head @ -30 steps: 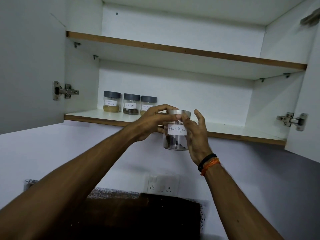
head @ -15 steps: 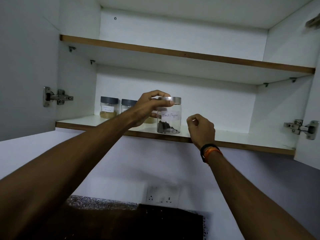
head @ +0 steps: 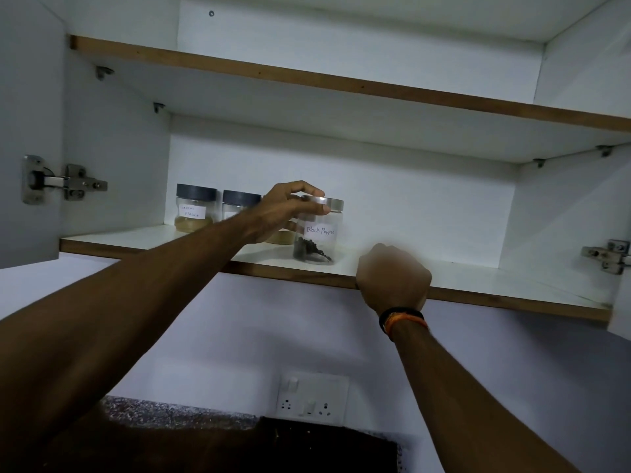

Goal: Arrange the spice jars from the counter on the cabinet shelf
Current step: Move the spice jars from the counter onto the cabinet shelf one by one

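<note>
A clear jar labelled "Black Pepper" (head: 319, 233) with a silver lid stands on the lower cabinet shelf (head: 478, 291), a little back from its front edge. My left hand (head: 290, 213) grips the jar by its lid from the left. My right hand (head: 392, 278) is a closed fist, blurred, holding nothing, in front of the shelf edge just right of the jar. Behind my left arm, three grey-lidded jars stand in a row at the back left: a "Masala" jar (head: 195, 208), a second jar (head: 237, 204), and a third jar (head: 281, 236), mostly hidden.
The upper shelf (head: 341, 83) holds nothing visible. Both cabinet doors are swung wide, with a left hinge (head: 61, 180) and a right hinge (head: 607, 256). Below are a wall socket plate (head: 312, 397) and a dark speckled counter (head: 205, 445).
The pepper jar went from mid-air below the shelf onto the shelf. My right hand let go of it, closed into a fist and dropped to the shelf edge.
</note>
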The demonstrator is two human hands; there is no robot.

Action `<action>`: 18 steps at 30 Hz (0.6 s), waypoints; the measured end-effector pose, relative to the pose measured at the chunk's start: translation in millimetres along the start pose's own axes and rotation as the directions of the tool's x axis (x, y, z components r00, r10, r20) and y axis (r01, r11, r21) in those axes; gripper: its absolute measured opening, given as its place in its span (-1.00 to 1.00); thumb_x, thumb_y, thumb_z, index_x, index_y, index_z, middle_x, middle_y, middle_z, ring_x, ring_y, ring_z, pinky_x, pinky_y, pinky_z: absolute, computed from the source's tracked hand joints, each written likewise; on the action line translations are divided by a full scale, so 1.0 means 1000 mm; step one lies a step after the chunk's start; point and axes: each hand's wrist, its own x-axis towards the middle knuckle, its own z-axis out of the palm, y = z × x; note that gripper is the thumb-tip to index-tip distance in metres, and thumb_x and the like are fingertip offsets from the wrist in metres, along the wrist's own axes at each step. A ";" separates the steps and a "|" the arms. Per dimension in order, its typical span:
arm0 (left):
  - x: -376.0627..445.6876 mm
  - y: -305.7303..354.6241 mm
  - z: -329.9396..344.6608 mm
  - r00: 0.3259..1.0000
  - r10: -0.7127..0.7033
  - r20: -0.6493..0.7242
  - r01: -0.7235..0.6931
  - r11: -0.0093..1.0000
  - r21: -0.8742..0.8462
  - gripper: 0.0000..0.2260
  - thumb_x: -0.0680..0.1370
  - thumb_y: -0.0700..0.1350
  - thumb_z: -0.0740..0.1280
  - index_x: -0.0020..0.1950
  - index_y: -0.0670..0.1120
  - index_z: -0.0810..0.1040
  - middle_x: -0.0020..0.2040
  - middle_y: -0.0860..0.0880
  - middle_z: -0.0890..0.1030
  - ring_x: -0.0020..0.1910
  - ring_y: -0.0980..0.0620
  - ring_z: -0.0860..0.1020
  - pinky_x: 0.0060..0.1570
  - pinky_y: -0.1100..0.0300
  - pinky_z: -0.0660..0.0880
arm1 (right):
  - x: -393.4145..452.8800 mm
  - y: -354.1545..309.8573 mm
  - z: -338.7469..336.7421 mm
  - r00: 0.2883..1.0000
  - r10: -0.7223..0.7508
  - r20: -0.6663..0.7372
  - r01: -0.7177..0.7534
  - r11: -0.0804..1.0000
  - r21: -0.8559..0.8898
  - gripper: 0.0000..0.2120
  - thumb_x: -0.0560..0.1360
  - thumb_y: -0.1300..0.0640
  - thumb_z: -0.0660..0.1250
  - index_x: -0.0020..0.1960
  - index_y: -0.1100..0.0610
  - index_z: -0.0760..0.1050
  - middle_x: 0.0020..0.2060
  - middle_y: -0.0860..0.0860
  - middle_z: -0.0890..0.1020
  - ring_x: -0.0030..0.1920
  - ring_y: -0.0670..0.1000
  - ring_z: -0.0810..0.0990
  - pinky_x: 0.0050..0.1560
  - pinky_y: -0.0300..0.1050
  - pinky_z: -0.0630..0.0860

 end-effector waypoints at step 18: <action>0.074 -0.001 -0.023 0.961 0.137 0.238 -0.272 0.594 0.757 -0.77 0.50 -0.02 0.51 0.08 -0.09 0.69 0.04 -0.02 0.71 0.03 -0.02 0.65 0.09 -0.09 0.58 | -0.002 0.005 0.013 0.986 -0.050 -0.158 0.058 0.997 0.048 -0.67 0.44 0.00 0.09 -0.43 0.08 0.42 -0.55 -0.06 0.37 -0.53 -0.03 0.29 -0.39 -0.31 0.04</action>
